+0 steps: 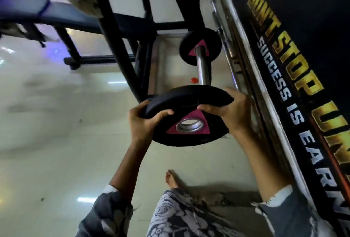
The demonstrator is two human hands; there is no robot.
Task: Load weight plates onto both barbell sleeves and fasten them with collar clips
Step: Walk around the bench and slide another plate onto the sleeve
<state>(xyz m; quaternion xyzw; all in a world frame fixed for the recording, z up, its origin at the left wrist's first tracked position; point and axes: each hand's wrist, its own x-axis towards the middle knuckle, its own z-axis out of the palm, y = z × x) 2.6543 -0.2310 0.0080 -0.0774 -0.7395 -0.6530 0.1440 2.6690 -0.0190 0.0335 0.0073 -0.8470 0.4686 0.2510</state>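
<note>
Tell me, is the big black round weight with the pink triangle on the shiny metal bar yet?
Not yet. The big black round weight is held off the shiny metal bar by both hands; its centre hole shows empty.

Both hands grip a black plate (186, 117) by its rim, the left hand (145, 121) on its left side, the right hand (227, 110) on its right. The plate's pink triangle and steel-lined hole face the camera. Its far edge sits at the near end of the steel sleeve (202, 66), hole not on it. Farther along the sleeve sits a smaller plate (200, 47). A black frame (117, 38) stands left, a lettered banner (287, 66) right. A bare foot (172, 178) rests on the floor (56, 161).
</note>
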